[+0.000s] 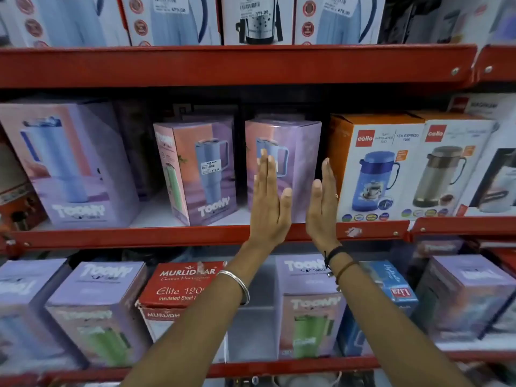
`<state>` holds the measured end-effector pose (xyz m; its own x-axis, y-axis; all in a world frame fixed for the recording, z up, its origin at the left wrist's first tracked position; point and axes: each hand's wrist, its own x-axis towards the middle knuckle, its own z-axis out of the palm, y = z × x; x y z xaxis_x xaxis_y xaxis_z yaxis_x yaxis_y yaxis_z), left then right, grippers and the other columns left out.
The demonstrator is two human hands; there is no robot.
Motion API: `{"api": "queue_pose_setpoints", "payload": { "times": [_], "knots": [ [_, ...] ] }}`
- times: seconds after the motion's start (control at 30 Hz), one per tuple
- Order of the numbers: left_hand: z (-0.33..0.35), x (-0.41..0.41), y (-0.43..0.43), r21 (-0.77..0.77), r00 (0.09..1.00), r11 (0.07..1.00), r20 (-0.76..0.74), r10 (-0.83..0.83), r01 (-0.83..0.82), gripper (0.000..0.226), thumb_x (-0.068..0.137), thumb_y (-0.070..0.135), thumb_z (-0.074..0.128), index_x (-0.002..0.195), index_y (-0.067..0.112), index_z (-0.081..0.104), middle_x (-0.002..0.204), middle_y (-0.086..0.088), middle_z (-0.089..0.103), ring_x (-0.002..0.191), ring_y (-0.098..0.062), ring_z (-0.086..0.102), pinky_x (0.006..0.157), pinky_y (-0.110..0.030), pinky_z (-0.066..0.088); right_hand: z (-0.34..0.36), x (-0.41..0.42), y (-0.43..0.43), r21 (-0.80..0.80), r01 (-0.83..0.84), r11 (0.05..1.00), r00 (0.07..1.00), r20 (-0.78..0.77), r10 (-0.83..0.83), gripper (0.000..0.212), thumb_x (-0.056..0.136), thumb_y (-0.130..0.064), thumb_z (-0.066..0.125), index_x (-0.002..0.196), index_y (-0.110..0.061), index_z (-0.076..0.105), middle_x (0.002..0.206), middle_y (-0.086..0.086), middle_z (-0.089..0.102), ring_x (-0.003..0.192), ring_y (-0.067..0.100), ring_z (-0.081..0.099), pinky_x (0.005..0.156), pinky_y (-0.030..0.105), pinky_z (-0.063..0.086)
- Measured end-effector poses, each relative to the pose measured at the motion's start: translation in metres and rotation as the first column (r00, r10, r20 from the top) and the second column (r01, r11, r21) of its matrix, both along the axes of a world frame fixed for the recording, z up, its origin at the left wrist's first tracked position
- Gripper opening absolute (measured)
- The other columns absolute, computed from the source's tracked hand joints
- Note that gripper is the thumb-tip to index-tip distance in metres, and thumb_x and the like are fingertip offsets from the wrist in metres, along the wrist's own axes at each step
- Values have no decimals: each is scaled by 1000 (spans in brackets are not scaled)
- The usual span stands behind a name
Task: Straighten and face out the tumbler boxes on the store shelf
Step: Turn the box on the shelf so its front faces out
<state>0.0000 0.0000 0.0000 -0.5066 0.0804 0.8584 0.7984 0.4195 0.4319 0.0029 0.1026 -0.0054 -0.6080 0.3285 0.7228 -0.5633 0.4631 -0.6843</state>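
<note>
On the middle red shelf (195,236) stand three lilac-and-pink tumbler boxes. The right one (296,152) faces out, squarely. My left hand (269,202) lies flat with fingers straight on its front. My right hand (324,199) is flat and edge-on at the box's right side, between it and the orange box; whether it touches is unclear. The middle tumbler box (201,171) is turned, one corner toward me, with a price sticker. The large left tumbler box (72,163) is also angled. Neither hand grips anything.
Two orange-and-white flask boxes (382,166) stand close on the right. A gap separates the middle and right tumbler boxes. The shelf above (223,65) holds white jug boxes. The lower shelf carries more tumbler boxes (310,305) and a red box (181,289).
</note>
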Motion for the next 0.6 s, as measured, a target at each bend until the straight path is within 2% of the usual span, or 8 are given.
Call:
{"api": "queue_pose_setpoints", "payload": {
  "times": [0.07, 0.1, 0.2, 0.3, 0.37, 0.47, 0.6],
  "knots": [
    [-7, 2, 5, 56, 993, 998, 112, -39, 33, 60, 98, 34, 23, 149, 11, 1, 161, -3, -5, 148, -8, -7, 122, -29, 1, 1, -2, 3, -131, -15, 991, 997, 78, 26, 53, 97, -35, 26, 146, -16, 22, 158, 1, 22, 138, -3, 17, 110, 5, 10],
    [-11, 2, 8, 64, 982, 996, 177, -69, 59, 61, 98, 35, 22, 150, 13, -2, 161, 1, -7, 148, -6, -8, 121, -25, 0, 0, -6, 5, -174, -27, 984, 992, 118, 48, 53, 97, -35, 26, 146, -16, 22, 158, 2, 21, 137, -3, 16, 112, 8, 10],
    [-22, 7, 19, 121, 929, 983, 330, -169, 136, 63, 97, 46, 17, 149, 17, -4, 160, 5, -10, 144, 6, -11, 114, -10, -5, 2, -14, 8, -340, -119, 933, 963, 191, 193, 54, 97, -40, 27, 146, -16, 23, 158, 3, 22, 142, 7, 19, 120, 32, 14],
    [-28, 6, 28, 162, 906, 979, 384, -180, 126, 58, 99, 38, 17, 149, 17, -4, 160, 6, -11, 144, 6, -12, 112, -7, -6, 5, -27, 15, -516, -182, 837, 902, 251, 351, 67, 87, -57, 34, 141, -19, 35, 154, 0, 33, 140, 12, 30, 120, 39, 21],
    [-29, 8, 34, 197, 894, 974, 408, -187, 114, 59, 98, 41, 16, 149, 20, -4, 159, 10, -13, 144, 4, -13, 112, -9, -7, 4, -31, 19, -536, -206, 819, 878, 268, 397, 69, 84, -60, 33, 140, -20, 39, 151, 0, 38, 137, 12, 35, 118, 39, 24],
    [-23, 10, 41, 237, 863, 965, 460, -209, 108, 71, 88, 61, 11, 148, 27, -6, 157, 15, -17, 144, 2, -16, 116, -17, -9, 4, -32, 26, -525, -261, 810, 880, 215, 423, 52, 97, -43, 23, 136, -15, 43, 145, 4, 46, 130, 14, 44, 113, 32, 32],
    [-9, 11, 38, 262, 846, 960, 484, -222, 102, 90, 77, 79, 6, 148, 27, -6, 158, 14, -17, 145, -1, -15, 119, -25, -8, 5, -26, 29, -508, -293, 810, 884, 180, 432, 47, 99, -37, 23, 132, -14, 48, 127, -5, 54, 108, -1, 54, 92, 16, 44]
  ]
}}
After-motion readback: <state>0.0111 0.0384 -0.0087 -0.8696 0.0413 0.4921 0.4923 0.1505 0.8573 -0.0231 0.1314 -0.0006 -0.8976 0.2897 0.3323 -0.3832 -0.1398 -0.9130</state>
